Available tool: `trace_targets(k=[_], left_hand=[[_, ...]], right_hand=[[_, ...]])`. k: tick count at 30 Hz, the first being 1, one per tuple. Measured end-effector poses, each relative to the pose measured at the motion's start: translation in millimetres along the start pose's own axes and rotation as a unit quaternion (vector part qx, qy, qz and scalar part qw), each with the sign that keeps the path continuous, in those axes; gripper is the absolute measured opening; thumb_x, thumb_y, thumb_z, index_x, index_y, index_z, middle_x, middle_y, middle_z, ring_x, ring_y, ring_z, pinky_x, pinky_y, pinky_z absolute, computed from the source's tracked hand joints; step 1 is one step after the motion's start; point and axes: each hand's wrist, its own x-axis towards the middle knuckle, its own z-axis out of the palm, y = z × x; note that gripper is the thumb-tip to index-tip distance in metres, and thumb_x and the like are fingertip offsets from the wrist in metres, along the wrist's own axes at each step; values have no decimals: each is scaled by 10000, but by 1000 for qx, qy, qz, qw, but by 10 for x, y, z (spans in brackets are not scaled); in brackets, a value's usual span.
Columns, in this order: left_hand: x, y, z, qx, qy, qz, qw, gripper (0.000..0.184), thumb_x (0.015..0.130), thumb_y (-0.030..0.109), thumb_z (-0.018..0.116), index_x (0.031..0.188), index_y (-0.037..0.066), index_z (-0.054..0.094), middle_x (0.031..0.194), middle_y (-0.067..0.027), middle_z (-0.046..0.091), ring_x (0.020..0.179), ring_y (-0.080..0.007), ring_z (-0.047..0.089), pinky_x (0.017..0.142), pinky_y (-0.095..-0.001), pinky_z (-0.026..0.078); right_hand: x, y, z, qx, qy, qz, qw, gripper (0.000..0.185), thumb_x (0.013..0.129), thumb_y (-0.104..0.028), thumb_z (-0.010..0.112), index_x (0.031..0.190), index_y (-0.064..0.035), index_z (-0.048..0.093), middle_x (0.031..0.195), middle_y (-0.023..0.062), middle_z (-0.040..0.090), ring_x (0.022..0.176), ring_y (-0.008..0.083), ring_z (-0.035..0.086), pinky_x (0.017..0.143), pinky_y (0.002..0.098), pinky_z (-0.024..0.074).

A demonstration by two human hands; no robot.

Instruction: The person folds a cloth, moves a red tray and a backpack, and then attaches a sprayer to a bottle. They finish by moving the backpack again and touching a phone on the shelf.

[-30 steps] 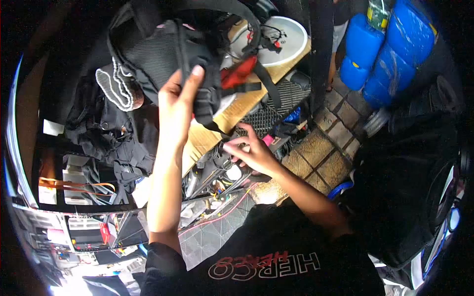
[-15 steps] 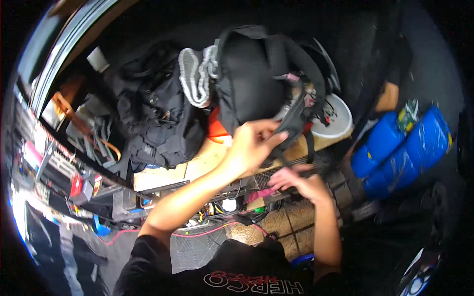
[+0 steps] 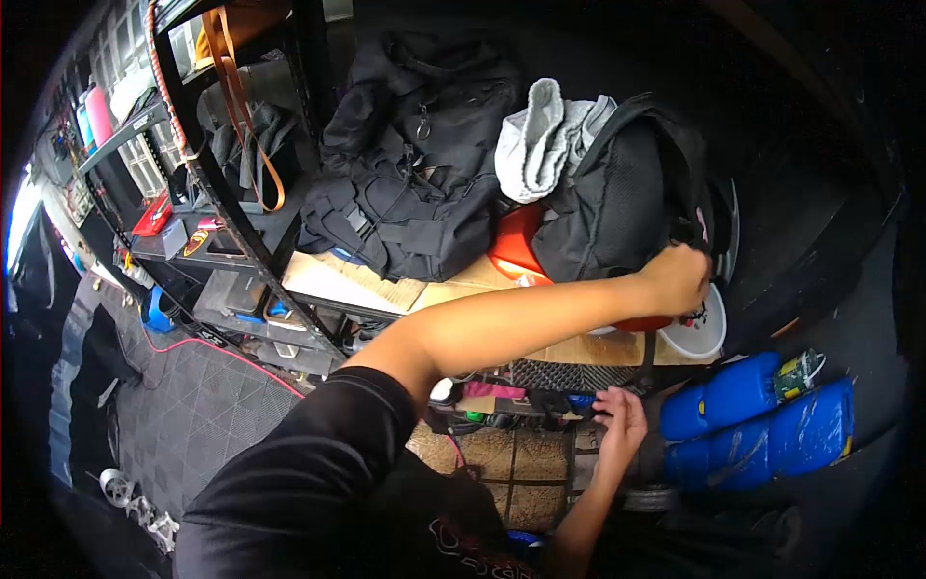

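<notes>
My left hand (image 3: 675,278) reaches across to the right side of a black backpack (image 3: 617,198), above a white bowl (image 3: 696,333). Its fingers are curled closed, and whatever they hold is hidden behind the hand. Lower down, my right hand (image 3: 622,422) is raised in front of the shelf with its fingers apart and nothing in them. A grey-white folded cloth (image 3: 531,145) rests against the backpack's upper left. Under the backpack's left side, a bright orange-red object (image 3: 516,241) shows in part.
Another black bag (image 3: 415,193) lies to the left on the cardboard-covered shelf (image 3: 357,287). Blue containers (image 3: 762,444) stand on the right. A black metal rack (image 3: 241,227) with bags and small items rises at left. A pink-red cable (image 3: 217,349) runs along the floor.
My view has turned, so the bags appear farther right. My left hand has gone from a black strap at the backpack's front to its right side. My right hand has drawn back with fingers spread.
</notes>
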Motion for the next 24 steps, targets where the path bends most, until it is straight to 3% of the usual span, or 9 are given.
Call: trace_targets(k=[3,5,9,11,13,15,17,21,24], left_hand=[[-759,325,-580,1,-124,128,984,179,924,189,651,959,24,710,804,-184,716,827,-372,717,783,-500,571],[-1215,162,-794,111,-73,222,966,205,906,234,649,919,36,699,738,-157,690,730,-349,705,759,-471,535],[-2010,-102,-1861,246,29,160,956,151,864,243,704,904,98,698,855,-41,695,926,-197,678,945,-422,456],[-2342,-412,-2278,266,94,159,946,189,845,228,716,978,94,720,919,-47,709,1019,-196,660,994,-438,443],[-2522,-663,-2661,329,112,156,925,387,857,253,712,1207,90,690,1280,-99,665,1227,-268,606,1100,-470,406],[-2810,-1251,-2780,325,76,158,929,425,869,262,702,1255,88,663,1396,-121,602,1244,-299,603,1107,-483,415],[-3109,-1156,-2847,303,16,131,944,389,895,256,702,1216,39,663,1350,-172,632,1279,-359,578,1062,-519,439],[-4016,-543,-3222,-136,-130,132,973,266,950,321,676,985,58,659,761,-159,658,766,-334,689,667,-470,528],[-4779,-568,-3946,95,-8,115,989,420,1009,374,630,716,86,541,547,-63,542,514,-264,601,471,-398,444]], right_hand=[[-341,269,-55,-3,8,55,998,193,1032,-166,633,1007,16,693,894,101,750,730,116,666,625,255,502],[-571,523,-107,-20,16,92,995,181,1017,-148,653,952,15,697,826,96,739,688,122,656,612,270,499],[-1026,916,-271,-185,-51,42,981,248,1004,-190,672,859,10,682,674,67,684,568,123,635,525,252,458],[-1165,949,-159,-234,-70,64,968,281,1006,-199,675,827,17,667,635,70,663,541,123,625,519,263,458],[-1224,962,76,-246,-88,114,958,299,1012,-203,669,816,23,655,608,75,649,521,121,617,522,273,464],[-1230,1199,372,-263,-140,141,944,303,1016,-245,668,858,14,665,694,92,682,609,153,650,585,323,504],[-1187,1344,716,-329,-231,111,909,318,1007,-296,684,941,14,692,786,95,708,710,205,672,677,381,548],[-1495,1106,1810,-382,-448,124,799,376,983,-281,693,1226,4,665,995,146,756,918,225,724,813,365,562],[-1870,1056,2356,-369,-490,164,773,431,983,-295,696,1295,-4,637,1078,162,755,1005,228,722,857,363,559]])
